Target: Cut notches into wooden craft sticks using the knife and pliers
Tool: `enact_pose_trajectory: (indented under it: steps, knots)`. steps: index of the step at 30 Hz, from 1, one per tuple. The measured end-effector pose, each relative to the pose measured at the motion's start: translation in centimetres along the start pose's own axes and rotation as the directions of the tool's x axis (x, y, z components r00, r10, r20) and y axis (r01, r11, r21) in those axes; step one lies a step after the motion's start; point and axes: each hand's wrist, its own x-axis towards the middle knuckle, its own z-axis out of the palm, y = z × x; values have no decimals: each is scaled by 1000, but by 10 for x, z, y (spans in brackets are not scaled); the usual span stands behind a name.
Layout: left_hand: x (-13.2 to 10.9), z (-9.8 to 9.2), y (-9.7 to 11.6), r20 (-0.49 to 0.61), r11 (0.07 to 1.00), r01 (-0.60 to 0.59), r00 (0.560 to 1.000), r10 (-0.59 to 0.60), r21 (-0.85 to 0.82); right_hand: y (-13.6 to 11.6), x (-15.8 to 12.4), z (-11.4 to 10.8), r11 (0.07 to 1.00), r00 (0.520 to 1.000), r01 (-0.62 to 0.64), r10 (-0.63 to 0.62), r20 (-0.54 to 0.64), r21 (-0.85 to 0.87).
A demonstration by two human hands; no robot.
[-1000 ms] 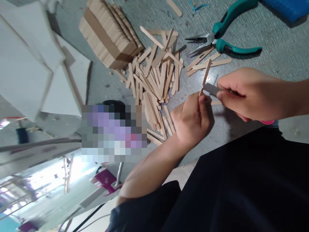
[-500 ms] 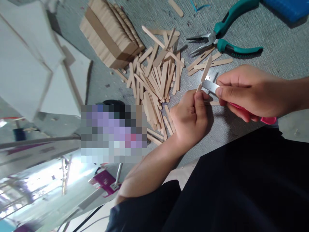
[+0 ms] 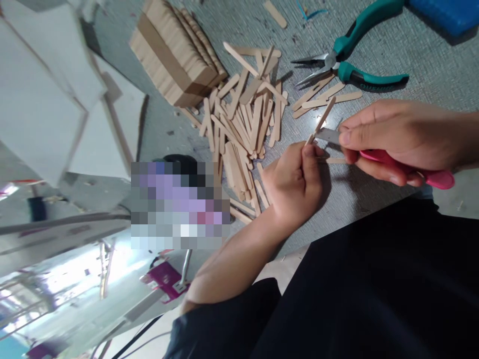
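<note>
My left hand (image 3: 295,177) is closed on a wooden craft stick (image 3: 325,114), gripped near its lower end so that the rest points up and right. My right hand (image 3: 400,137) is wrapped around a pink-handled utility knife (image 3: 441,179), its blade against the stick just above my left thumb. Another thin stick (image 3: 333,160) shows between the two hands; what holds it is hidden. Up and to the left of my hands lies a loose pile of craft sticks (image 3: 245,124). Several sticks (image 3: 318,102) lie just above the blade.
Green-handled needle-nose pliers (image 3: 331,61) lie above my right hand, beside a blue object (image 3: 449,15). Banded bundles of craft sticks (image 3: 168,55) stand behind the pile. White boards (image 3: 41,94) are at the left. A blurred-out patch (image 3: 179,204) covers part of the left side.
The knife has turned in my right hand, so more of its pink handle shows. The stick in my left hand leans further right at its tip. The view has shifted slightly.
</note>
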Motion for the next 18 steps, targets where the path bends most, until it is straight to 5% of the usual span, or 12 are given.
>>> enact_pose_trajectory:
  steps: [3,5,7,9,12,15,18]
  knots:
    - [0,-1,-1,-9,1000,-2,1000,2,-3,14,13,-6,962,990,136,-143,-13,-237]
    - [0,-1,-1,9,1000,4,1000,-4,-15,25,23,-11,760,891,385,-453,-3,-525]
    - [-1,-1,-1,50,998,57,997,-56,-34,31,29,-14,618,808,453,-589,4,-643]
    - [-3,-1,-2,87,992,119,990,-114,-48,28,26,-14,685,851,397,-524,-33,-611]
    - [-4,0,-5,105,979,183,979,-173,-94,13,13,-9,878,961,201,-262,-84,-435]
    - [-4,1,-6,122,961,235,968,-218,-148,3,2,-6,917,973,158,-208,-103,-367]
    - [-2,-1,-6,144,943,286,954,-263,-171,8,6,-9,876,942,241,-314,-115,-417]
